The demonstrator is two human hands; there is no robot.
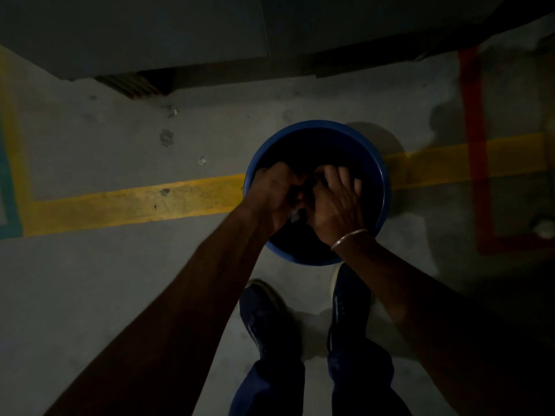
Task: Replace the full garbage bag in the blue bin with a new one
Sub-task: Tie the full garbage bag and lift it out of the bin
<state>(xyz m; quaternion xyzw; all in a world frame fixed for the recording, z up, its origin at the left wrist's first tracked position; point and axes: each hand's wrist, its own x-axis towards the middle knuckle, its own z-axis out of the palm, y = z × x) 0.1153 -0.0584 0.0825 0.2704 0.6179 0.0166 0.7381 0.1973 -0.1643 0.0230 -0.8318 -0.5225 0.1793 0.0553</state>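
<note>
A round blue bin [381, 172] stands on the concrete floor just ahead of my feet. Inside it lies a black garbage bag [303, 151], very dark and hard to make out. Both hands are over the bin's middle, close together. My left hand [277, 196] is closed around gathered black bag material. My right hand [336, 202], with a metal bangle on the wrist, presses against the same bunch with its fingers partly spread. The bag's contents are hidden in the dark.
A yellow floor line [135, 202] runs left to right under the bin. Red floor lines [476, 145] mark a box at the right. A grey wall or cabinet base [150, 40] stands beyond. My blue shoes [264, 316] are behind the bin.
</note>
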